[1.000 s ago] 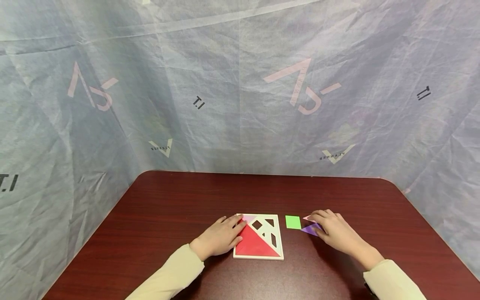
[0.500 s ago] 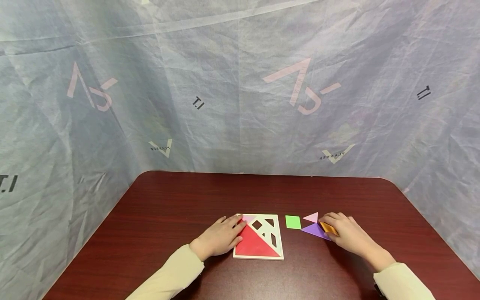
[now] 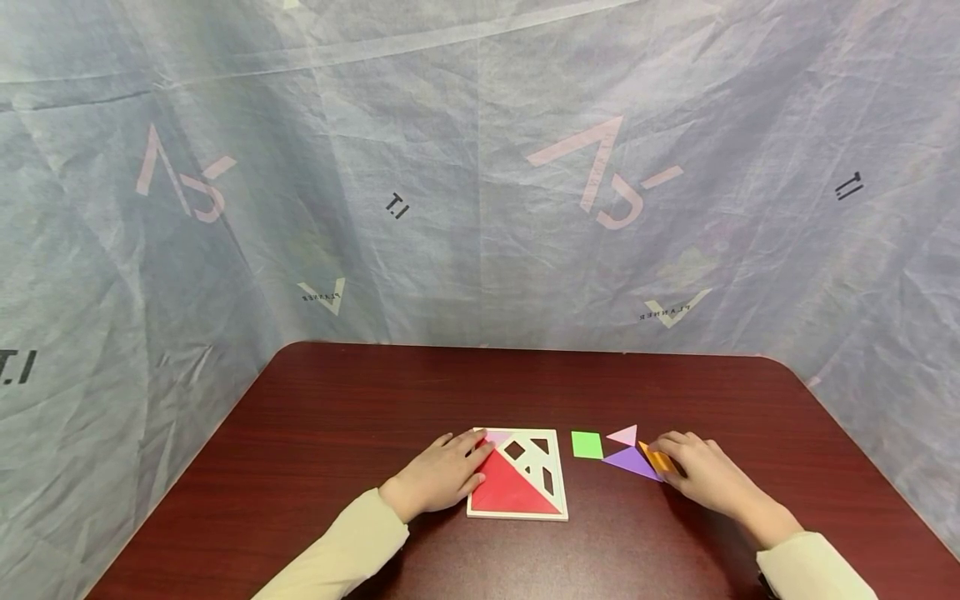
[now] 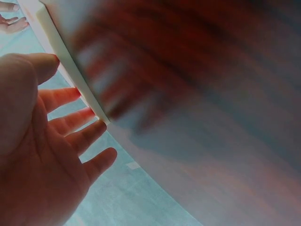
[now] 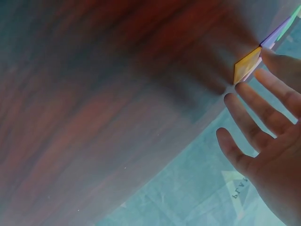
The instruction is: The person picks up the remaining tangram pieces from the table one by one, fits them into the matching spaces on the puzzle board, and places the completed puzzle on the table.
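Note:
My left hand [image 3: 437, 473] rests at the left side of a white square tangram board [image 3: 517, 515], its fingers lying over the edge. Two large red triangles fill the board's left half, and a pale pink piece [image 3: 497, 436] lies by the fingertips. Several dark cutouts show on its right. My right hand [image 3: 701, 471] pinches an orange parallelogram tangram piece [image 5: 247, 66] between thumb and fingers; the piece is tilted beside the purple triangle [image 3: 632, 463]. In the left wrist view, the fingertips of my left hand [image 4: 51, 141] meet the board's pale side.
Between the board and my right hand lie a green square [image 3: 586, 445] and a small pink triangle [image 3: 623, 436]. The dark red wooden table [image 3: 375, 392] ends at a grey hanging cloth [image 3: 450, 250] behind it.
My right hand has drawn back to the right from over the pink and purple triangles, uncovering them and the orange parallelogram piece, which now shows tilted in its fingers. The left hand stays still.

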Tool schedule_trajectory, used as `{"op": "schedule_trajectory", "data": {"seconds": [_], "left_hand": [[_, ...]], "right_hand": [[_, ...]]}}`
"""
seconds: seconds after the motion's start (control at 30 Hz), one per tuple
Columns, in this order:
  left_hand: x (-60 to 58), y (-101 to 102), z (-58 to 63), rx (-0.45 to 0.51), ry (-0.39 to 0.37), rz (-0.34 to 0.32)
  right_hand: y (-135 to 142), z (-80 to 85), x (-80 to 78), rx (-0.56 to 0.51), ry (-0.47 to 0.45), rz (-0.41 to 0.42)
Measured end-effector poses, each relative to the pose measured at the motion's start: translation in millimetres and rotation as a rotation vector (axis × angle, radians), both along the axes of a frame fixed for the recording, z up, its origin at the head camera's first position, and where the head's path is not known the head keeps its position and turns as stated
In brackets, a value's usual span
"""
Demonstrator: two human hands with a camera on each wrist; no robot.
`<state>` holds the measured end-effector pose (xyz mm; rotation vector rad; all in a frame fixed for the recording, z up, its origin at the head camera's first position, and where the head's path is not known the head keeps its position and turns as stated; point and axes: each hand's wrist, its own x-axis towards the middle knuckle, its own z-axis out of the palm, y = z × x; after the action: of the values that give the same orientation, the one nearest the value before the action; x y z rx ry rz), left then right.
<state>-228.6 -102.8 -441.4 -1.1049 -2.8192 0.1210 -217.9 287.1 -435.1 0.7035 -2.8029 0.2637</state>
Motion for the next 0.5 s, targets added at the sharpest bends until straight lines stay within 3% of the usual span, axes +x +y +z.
{"op": "schedule_trajectory", "data": {"seconds": [0.5], "left_hand": [[0.4,0.2,0.5,-0.003,-0.003,0.002]], "right_hand": [[1.6,-1.3,1.4,0.013,0.016,0.002]]}}
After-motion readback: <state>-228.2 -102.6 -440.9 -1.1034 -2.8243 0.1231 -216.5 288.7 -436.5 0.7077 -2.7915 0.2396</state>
